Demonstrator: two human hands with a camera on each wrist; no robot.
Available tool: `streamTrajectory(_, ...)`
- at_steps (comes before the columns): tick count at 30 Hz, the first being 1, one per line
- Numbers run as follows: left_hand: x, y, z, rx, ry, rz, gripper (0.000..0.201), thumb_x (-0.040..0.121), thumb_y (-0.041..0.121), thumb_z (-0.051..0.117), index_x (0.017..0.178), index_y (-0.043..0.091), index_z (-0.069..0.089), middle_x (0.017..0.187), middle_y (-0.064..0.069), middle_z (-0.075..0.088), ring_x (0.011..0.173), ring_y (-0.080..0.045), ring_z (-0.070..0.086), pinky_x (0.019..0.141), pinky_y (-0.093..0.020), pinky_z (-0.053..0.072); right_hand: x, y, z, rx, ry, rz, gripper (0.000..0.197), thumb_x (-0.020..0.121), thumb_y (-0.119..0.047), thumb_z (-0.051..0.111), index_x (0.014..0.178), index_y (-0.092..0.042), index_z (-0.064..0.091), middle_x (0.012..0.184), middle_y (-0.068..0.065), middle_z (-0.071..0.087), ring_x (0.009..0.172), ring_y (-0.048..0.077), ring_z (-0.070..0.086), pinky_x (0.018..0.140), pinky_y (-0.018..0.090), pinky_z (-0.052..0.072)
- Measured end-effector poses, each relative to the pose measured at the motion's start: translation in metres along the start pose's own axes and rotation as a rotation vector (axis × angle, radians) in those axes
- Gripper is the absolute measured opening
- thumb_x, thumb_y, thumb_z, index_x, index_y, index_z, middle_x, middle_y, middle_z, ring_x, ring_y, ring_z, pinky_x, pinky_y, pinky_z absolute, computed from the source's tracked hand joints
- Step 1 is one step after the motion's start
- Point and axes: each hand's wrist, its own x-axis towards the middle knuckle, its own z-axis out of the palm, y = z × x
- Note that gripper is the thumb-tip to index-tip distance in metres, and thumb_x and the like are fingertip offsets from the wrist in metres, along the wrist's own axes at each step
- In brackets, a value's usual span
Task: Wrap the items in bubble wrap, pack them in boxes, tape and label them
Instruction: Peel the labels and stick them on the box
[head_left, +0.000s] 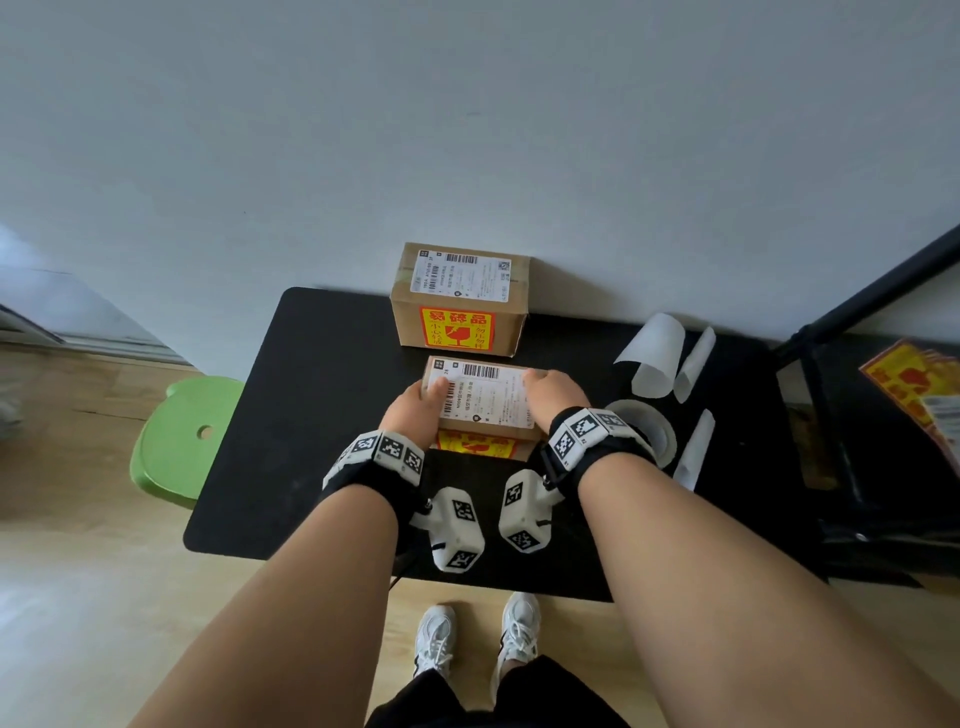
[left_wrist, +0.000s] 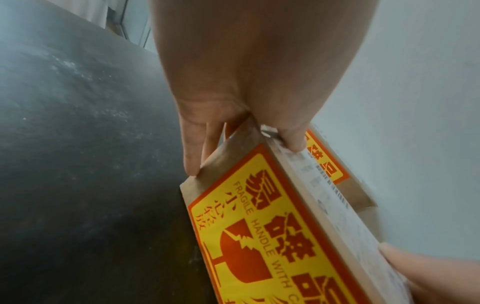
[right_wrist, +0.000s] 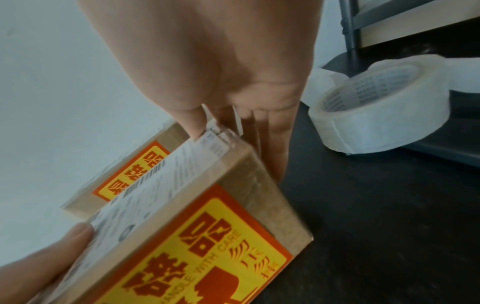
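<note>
A sealed brown cardboard box (head_left: 485, 402) with a white shipping label on top and a yellow-red fragile sticker (left_wrist: 259, 230) on its near side sits mid-table. My left hand (head_left: 415, 405) holds its left end, thumb on the label, fingers (left_wrist: 193, 152) straight down the side. My right hand (head_left: 553, 397) holds the right end the same way, fingers (right_wrist: 279, 142) straight against that side. A second labelled box (head_left: 460, 299) with the same sticker stands just behind it, against the wall.
A roll of clear tape (right_wrist: 379, 105) lies right of the near box. Curled white backing papers (head_left: 657, 356) lie at the table's far right. The table (head_left: 311, 415) is black. A green stool (head_left: 182, 436) stands left, a dark shelf frame (head_left: 857, 322) with sticker sheets (head_left: 919, 389) right.
</note>
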Motion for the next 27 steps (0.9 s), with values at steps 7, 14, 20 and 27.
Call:
streamTrajectory(7, -0.002, -0.01, -0.034, 0.007, 0.2, -0.107, 0.05, 0.104, 0.044, 0.029, 0.123, 0.007, 0.056, 0.104, -0.007, 0.062, 0.088, -0.02, 0.055, 0.074, -0.03, 0.038, -0.002, -0.024, 0.015, 0.06, -0.086, -0.255, 0.033, 0.093, -0.036, 0.059, 0.115, -0.013, 0.067, 0.116, 0.006, 0.069, 0.102, 0.025, 0.066, 0.087, 0.035, 0.054)
streamTrajectory(14, -0.005, -0.025, -0.091, 0.029, 0.336, -0.134, 0.051, 0.104, 0.041, 0.026, 0.125, 0.003, 0.053, 0.122, -0.02, 0.057, 0.109, -0.031, 0.05, 0.082, -0.034, 0.035, -0.014, -0.086, 0.034, 0.045, -0.122, -0.433, 0.038, 0.091, -0.037, 0.062, 0.12, -0.012, 0.065, 0.117, 0.005, 0.068, 0.102, 0.024, 0.065, 0.081, 0.031, 0.052)
streamTrajectory(20, 0.028, -0.034, -0.153, -0.016, 0.405, -0.112, 0.054, 0.103, 0.044, 0.029, 0.119, 0.001, 0.056, 0.115, -0.02, 0.061, 0.096, -0.031, 0.055, 0.081, -0.036, 0.042, -0.013, -0.153, 0.05, 0.045, -0.087, -0.493, 0.029, 0.09, -0.033, 0.066, 0.107, -0.009, 0.066, 0.108, 0.005, 0.07, 0.096, 0.022, 0.067, 0.077, 0.03, 0.054)
streamTrajectory(27, 0.092, -0.033, -0.21, 0.057, 0.241, -0.148, 0.054, 0.097, 0.04, 0.044, 0.139, 0.005, 0.045, 0.132, -0.019, 0.045, 0.102, -0.031, 0.053, 0.079, -0.034, 0.039, 0.006, -0.215, 0.077, 0.028, 0.04, -0.423, 0.027, 0.09, -0.025, 0.066, 0.113, -0.012, 0.067, 0.112, 0.004, 0.069, 0.102, 0.022, 0.067, 0.068, 0.023, 0.046)
